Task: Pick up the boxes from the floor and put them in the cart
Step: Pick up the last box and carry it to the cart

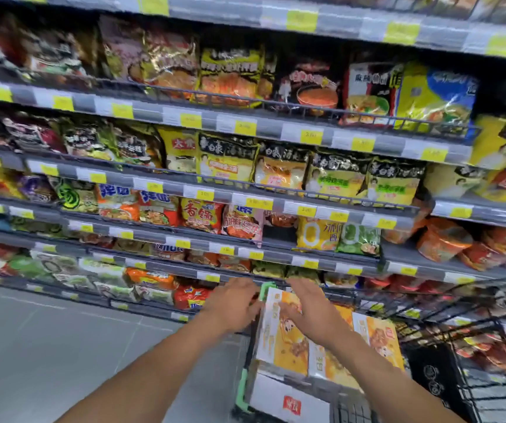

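Note:
A black wire shopping cart (489, 325) with green corner trim stands at the lower right, in front of the shelves. Several yellow-orange boxes lie in it. One box (282, 340) stands upright at the cart's left end, another box (379, 337) lies to its right, and a white box (285, 398) sits below. My left hand (233, 303) grips the upright box's left edge. My right hand (309, 303) lies over its top face, fingers spread. The view is blurred.
Grey store shelves (245, 126) packed with noodle packets fill the view ahead, with yellow price tags along their edges. Grey floor (47, 346) stretches out at the lower left beside the cart.

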